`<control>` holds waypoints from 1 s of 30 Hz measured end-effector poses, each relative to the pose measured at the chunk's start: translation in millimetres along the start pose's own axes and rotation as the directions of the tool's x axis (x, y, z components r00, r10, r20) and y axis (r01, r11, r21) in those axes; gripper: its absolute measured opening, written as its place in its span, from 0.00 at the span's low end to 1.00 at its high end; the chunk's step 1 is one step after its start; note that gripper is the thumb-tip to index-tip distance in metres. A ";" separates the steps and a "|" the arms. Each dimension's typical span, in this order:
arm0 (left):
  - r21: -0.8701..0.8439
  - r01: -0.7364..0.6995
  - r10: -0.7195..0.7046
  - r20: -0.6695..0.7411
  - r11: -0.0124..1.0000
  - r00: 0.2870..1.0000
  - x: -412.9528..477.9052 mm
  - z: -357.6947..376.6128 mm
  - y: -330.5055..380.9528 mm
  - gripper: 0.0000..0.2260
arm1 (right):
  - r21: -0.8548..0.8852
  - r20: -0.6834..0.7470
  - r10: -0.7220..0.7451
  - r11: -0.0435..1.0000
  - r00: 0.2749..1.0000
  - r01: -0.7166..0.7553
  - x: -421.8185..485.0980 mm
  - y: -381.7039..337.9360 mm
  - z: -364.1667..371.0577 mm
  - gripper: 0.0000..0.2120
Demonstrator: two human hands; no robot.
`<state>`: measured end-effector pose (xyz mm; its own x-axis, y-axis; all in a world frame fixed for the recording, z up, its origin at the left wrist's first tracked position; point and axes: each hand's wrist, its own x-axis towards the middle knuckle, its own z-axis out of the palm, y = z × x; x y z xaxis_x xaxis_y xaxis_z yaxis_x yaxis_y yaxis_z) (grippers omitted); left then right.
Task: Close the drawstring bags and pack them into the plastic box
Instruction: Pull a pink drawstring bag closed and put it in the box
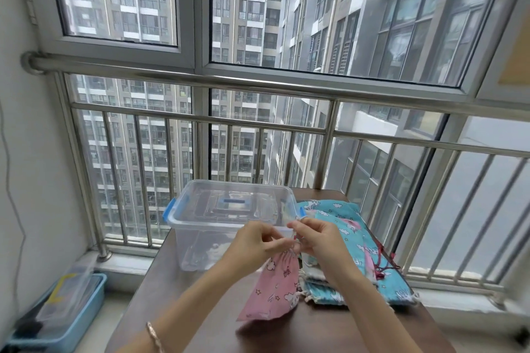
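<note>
A pink drawstring bag [275, 286] with a cartoon print hangs above the dark table, its neck gathered between my hands. My left hand [255, 241] pinches the cord at the bag's neck. My right hand [318, 238] pinches the cord on the other side, just right of the neck. Behind my hands stands the clear plastic box [206, 235] with blue latches; its lid seems to rest inside it. A pile of blue drawstring bags [358, 238] lies to the right of the box.
The dark wooden table [177, 306] stands against a steel railing [258, 120] and window. A blue tray [86, 312] with clutter sits on the floor at the lower left. The table's right edge runs close to the window sill.
</note>
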<state>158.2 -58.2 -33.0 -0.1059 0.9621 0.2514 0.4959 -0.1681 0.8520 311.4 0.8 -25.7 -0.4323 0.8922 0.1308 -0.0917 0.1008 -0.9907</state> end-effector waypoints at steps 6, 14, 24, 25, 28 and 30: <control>-0.103 0.081 -0.079 0.030 0.991 0.996 1.2 -5.7 5.2 0.06 | -0.049 0.088 0.085 0.995 0.992 -0.081 -3.4 -12.2 -0.3 0.06; -0.157 0.307 -0.293 0.102 0.939 0.951 1.3 -4.2 13.3 0.07 | -0.290 0.037 -0.035 0.956 0.999 0.045 -10.2 -13.1 6.1 0.08; -0.300 0.513 -0.488 0.158 0.804 0.858 5.2 -1.9 12.5 0.05 | -0.409 0.032 -0.017 0.912 0.999 0.029 -7.8 -14.9 9.8 0.11; -0.314 0.523 -0.498 0.162 0.793 0.852 4.9 -2.2 12.7 0.05 | -0.388 0.025 -0.008 0.922 1.000 0.017 -7.9 -15.0 9.0 0.12; -0.331 0.510 -0.482 0.168 0.794 0.860 4.3 -1.2 10.0 0.08 | -0.298 -0.014 0.041 0.953 0.999 -0.043 -7.9 -13.3 6.4 0.13; -0.342 0.498 -0.468 0.173 0.797 0.867 2.3 -0.7 8.6 0.09 | -0.280 -0.037 0.044 0.959 0.998 -0.053 -8.7 -12.2 6.2 0.13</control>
<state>161.6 -57.6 -24.8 -0.1746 0.9497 -0.2602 0.0477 0.2721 0.9611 310.7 -10.9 -14.6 -0.4025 0.9114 0.0855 0.1857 0.1727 -0.9673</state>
